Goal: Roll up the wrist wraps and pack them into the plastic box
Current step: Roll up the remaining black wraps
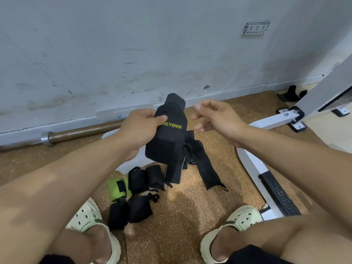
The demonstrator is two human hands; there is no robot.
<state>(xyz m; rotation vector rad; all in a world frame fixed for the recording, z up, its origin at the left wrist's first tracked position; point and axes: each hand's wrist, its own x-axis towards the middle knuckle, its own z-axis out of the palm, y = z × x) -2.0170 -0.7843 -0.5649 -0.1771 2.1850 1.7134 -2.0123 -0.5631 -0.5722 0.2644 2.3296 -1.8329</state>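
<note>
My left hand (142,126) grips a black wrist wrap (169,138) with yellow-green lettering, held up above the floor with its tail hanging down. To the right of the wrap, my right hand (215,117) hovers with loosely curled fingers and holds nothing. Another unrolled black wrap (205,164) lies flat on the cork floor below. Several rolled black wraps (139,208) and a green rolled wrap (117,188) sit on the floor near my left foot. The translucent plastic box (133,161) lies behind my left hand, mostly hidden.
A steel barbell (76,133) lies along the base of the grey wall. A white metal frame (253,162) with a black grid plate (280,195) stands at the right. My feet in pale clogs (242,220) rest at the bottom.
</note>
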